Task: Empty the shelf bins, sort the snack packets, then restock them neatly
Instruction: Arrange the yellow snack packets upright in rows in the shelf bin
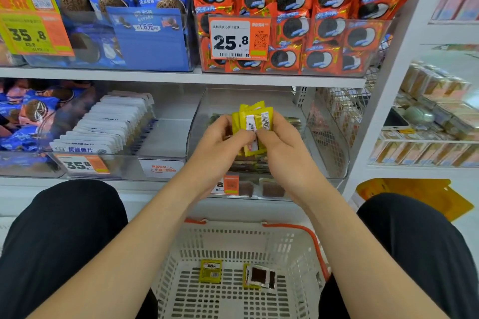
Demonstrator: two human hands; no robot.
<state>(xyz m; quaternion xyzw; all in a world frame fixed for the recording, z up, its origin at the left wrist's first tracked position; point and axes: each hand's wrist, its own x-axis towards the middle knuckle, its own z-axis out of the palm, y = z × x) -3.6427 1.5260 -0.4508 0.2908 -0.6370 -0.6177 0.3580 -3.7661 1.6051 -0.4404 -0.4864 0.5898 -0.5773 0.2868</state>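
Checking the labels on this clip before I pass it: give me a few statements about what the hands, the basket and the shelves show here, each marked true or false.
1. The left hand and the right hand together hold a stack of yellow packets. True.
2. The basket is filled to its rim. False: only two packets lie on its bottom.
3. The price tag on the bin of red packets reads 25.8. True.
4. The red packets stand on a shelf below the hands. False: they are on the upper shelf, above the hands.
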